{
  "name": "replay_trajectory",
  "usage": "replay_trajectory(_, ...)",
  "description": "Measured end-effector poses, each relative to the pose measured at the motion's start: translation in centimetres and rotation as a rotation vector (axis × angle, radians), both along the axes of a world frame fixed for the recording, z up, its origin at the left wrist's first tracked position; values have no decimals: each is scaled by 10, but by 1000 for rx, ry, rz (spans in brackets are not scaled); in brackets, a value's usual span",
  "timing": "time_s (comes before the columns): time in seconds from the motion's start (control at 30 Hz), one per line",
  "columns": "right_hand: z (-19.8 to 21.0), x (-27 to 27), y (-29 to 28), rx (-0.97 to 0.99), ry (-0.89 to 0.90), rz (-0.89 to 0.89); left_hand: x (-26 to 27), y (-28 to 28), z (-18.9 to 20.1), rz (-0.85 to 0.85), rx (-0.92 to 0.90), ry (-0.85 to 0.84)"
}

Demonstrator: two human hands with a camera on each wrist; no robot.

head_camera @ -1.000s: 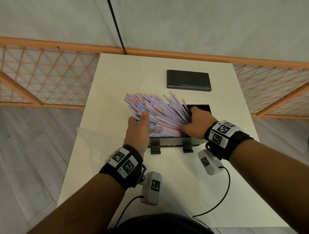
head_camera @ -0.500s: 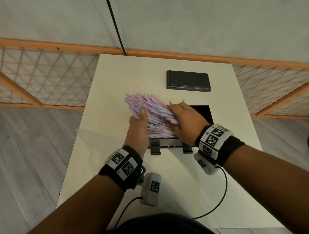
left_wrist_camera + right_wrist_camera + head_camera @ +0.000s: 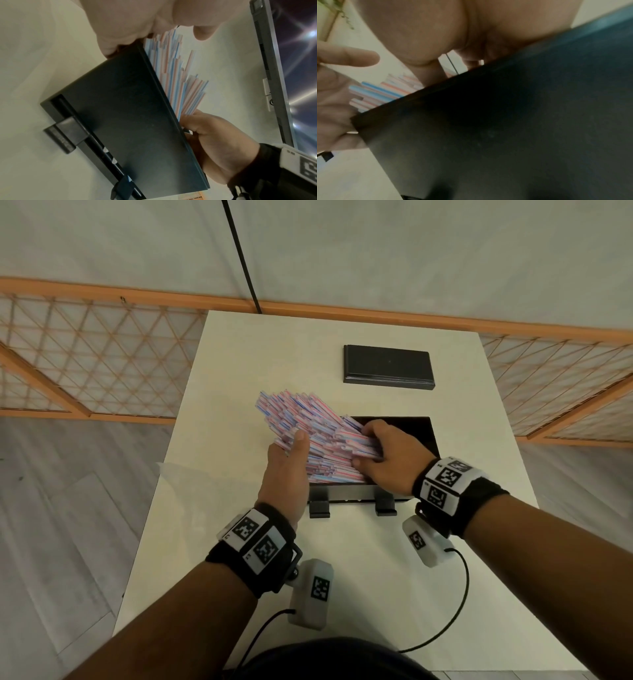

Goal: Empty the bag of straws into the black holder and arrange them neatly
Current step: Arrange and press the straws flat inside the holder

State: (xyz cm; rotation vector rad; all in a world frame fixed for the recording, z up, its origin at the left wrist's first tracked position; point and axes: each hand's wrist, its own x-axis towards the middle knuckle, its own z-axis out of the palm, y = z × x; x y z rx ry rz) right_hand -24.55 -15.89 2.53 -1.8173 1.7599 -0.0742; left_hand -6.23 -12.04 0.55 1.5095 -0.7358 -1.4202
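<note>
A heap of red, blue and white striped straws (image 3: 308,429) lies slanted in the black holder (image 3: 419,429), their left ends sticking out past its left wall. My left hand (image 3: 287,463) stands on edge with straight fingers, pressing against those left ends. My right hand (image 3: 387,453) reaches into the holder, fingers and thumb curled round a bunch of straws at their right ends. The left wrist view shows the holder's front (image 3: 120,108), the straws (image 3: 180,81) above it and the right hand (image 3: 217,143). In the right wrist view the holder (image 3: 505,135) fills the frame, with straws (image 3: 382,92) behind it.
The holder's flat black lid (image 3: 388,368) lies farther back on the white table (image 3: 394,594). A limp clear plastic sheet (image 3: 191,494), perhaps the bag, lies at the table's left edge. An orange lattice fence (image 3: 102,354) runs behind the table. Wrist-camera cables trail near the front edge.
My right hand slid from the straws' right ends onto the middle of the heap, then back right, and now grips a bunch. The left hand has stayed against the left ends.
</note>
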Motion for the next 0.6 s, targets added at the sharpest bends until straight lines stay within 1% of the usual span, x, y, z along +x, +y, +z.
replay_trajectory(0.13, -7, 8, -1, -35, -3, -20, 1, -1, 3, -20, -18, 19)
replay_trajectory(0.3, -6, 14, -2, -43, 61, 57, -2, -2, 2, -72, -44, 18)
replay_trajectory(0.4, -3, 19, -3, -66, 128, 83, 1, -5, 0, -134, -74, 2)
replay_trajectory(0.5, 4, 22, -4, -148, 200, 81, 7, -7, 0, -185, -95, -46)
replay_trajectory(0.53, 8, 22, -5, -164, 190, 82, 9, -7, 0, -178, -85, -60)
replay_trajectory(0.6, 17, 18, -7, -164, 113, 75, 12, -8, -1, -137, -45, -92)
